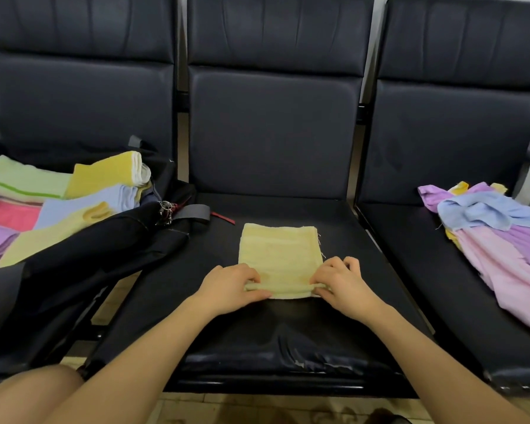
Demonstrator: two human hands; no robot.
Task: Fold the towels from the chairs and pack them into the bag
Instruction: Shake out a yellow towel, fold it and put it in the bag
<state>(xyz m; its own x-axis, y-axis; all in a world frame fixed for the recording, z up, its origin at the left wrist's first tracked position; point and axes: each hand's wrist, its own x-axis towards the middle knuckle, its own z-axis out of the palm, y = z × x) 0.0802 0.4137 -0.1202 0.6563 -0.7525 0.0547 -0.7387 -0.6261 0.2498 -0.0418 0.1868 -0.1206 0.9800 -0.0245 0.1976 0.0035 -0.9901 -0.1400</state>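
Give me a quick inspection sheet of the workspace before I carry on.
Surface: black middle chair seat, worn at the front edge.
Job's things: pale yellow towel part-folded on the middle seat; folded towels in the open black bag on the left seat; unfolded towel pile on the right seat.
Clutter: key ring on the bag.
Hands: left hand and right hand both pinch the towel's near edge.
Cables: nothing seen.
Surroundings: three joined chairs, tiled floor below.
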